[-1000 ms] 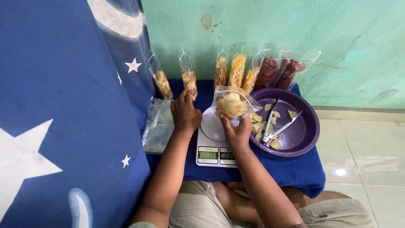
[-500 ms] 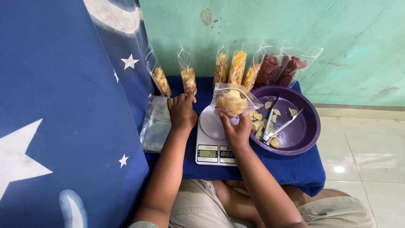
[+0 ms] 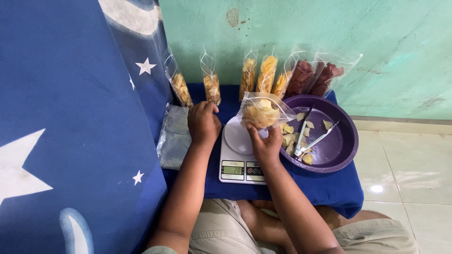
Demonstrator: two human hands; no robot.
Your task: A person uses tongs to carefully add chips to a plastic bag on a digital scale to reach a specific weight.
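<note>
The right hand (image 3: 266,146) has its grip closed on a clear bag of chips (image 3: 261,112), held above the scale (image 3: 239,155); the left hand (image 3: 203,123) looks curled, apparently holding nothing.

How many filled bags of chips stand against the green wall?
7. Two yellow bags stand left, three yellow bags in the middle, two dark red bags right. More may hide behind these.
</note>
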